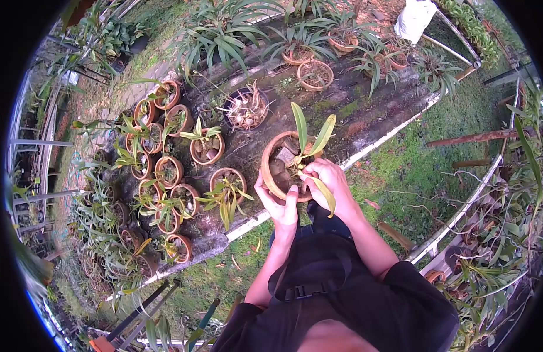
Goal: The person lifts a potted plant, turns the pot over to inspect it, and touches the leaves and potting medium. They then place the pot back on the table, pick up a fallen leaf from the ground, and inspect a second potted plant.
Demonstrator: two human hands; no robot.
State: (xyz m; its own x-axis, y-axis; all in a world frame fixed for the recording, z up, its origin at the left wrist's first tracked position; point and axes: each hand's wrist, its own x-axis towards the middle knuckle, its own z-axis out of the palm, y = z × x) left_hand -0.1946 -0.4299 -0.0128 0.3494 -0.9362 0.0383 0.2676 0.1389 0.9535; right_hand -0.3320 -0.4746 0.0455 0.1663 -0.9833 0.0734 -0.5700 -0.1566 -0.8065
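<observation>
A round terracotta pot (270,154) stands near the front edge of the weathered table (242,154). In it are chunks of dark and grey potting material and a plant (321,136) with several long green leaves, one of them yellowish and hanging over the rim. My left hand (280,202) holds the pot's near left rim, with the thumb inside over the rim. At the plant's base, on the right side of the pot, my right hand (327,179) has its fingers pinched on the stem.
Several small potted plants (207,146) crowd the table's left side. A dark pot with dry roots (246,110) stands behind, with an unplanted-looking clay pot (315,75) and leafy pots farther back. A white bag (415,20) is at the back right.
</observation>
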